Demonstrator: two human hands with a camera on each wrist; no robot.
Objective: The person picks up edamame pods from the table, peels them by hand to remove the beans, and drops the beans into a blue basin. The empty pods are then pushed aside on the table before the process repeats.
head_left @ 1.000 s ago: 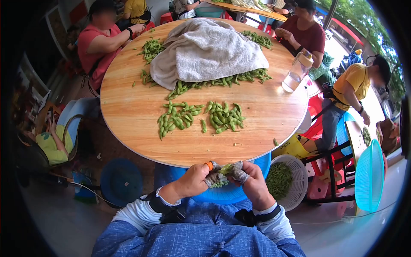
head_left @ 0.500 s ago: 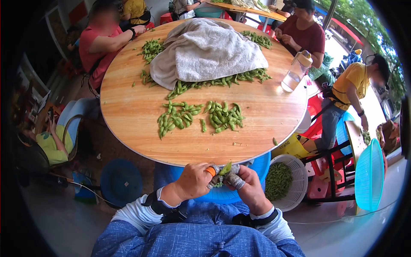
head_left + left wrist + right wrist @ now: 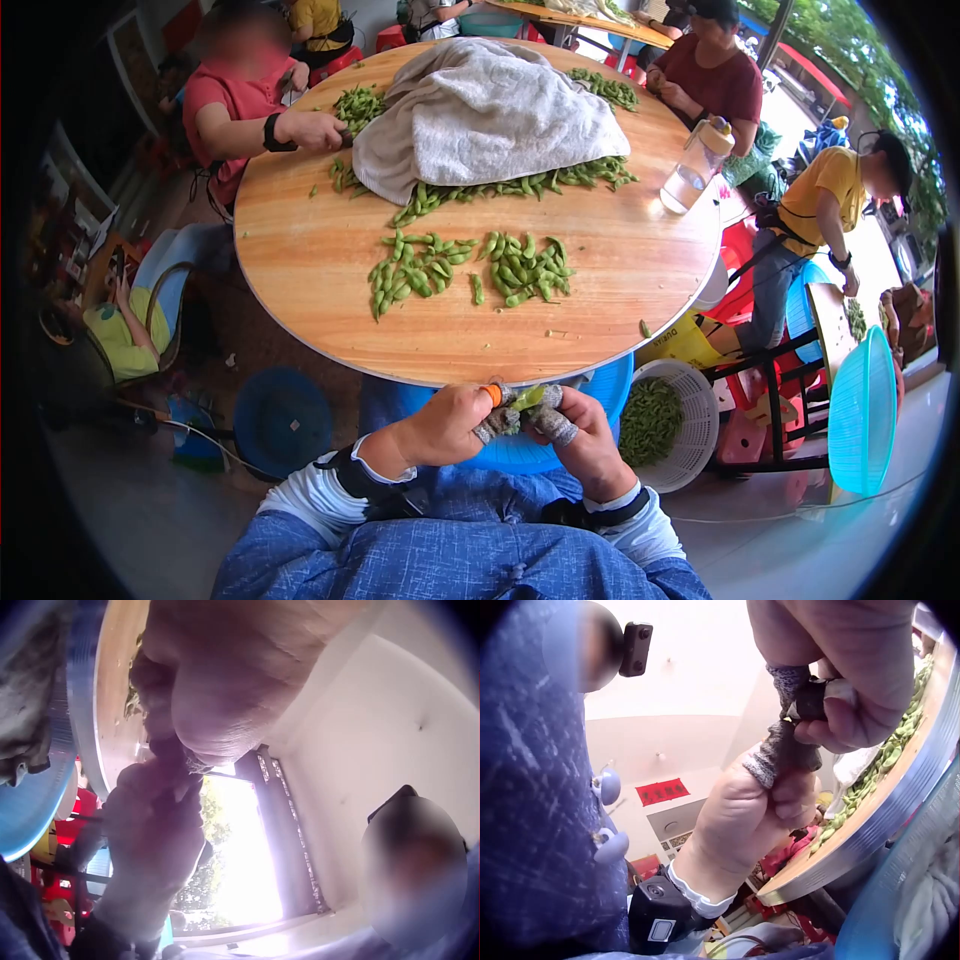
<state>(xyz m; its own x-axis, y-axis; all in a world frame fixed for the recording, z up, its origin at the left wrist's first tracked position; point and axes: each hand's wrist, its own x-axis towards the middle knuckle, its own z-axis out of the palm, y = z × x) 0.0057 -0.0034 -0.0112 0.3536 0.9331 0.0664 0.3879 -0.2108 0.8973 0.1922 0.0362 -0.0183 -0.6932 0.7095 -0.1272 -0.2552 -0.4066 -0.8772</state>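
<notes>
Both hands meet over a blue basin (image 3: 610,395) at the near edge of the round wooden table (image 3: 310,290). Thumb and fingertips of my left hand (image 3: 440,428) pinch a green soybean pod (image 3: 527,398) from one side. My right hand (image 3: 590,445) pinches it from the other. Grey cloth sleeves cover several fingertips, and an orange band circles a left finger. In the right wrist view, the fingertips press together and hide the pod. Two small piles of soybean pods, a left pile (image 3: 405,275) and a right pile (image 3: 525,270), lie on the table with a single pod (image 3: 477,289) between them.
A grey towel (image 3: 500,120) covers a large heap of pods (image 3: 440,205). A water bottle (image 3: 690,175) stands at the table's right edge. Beside my right hand, a white basket (image 3: 706,425) holds pods. Other people sit around, one reaching toward the heap from the left.
The pod between my fingers stood more upright half a second ago and now slants lower. The person in pink at left has reached an arm over the table to the heap.
</notes>
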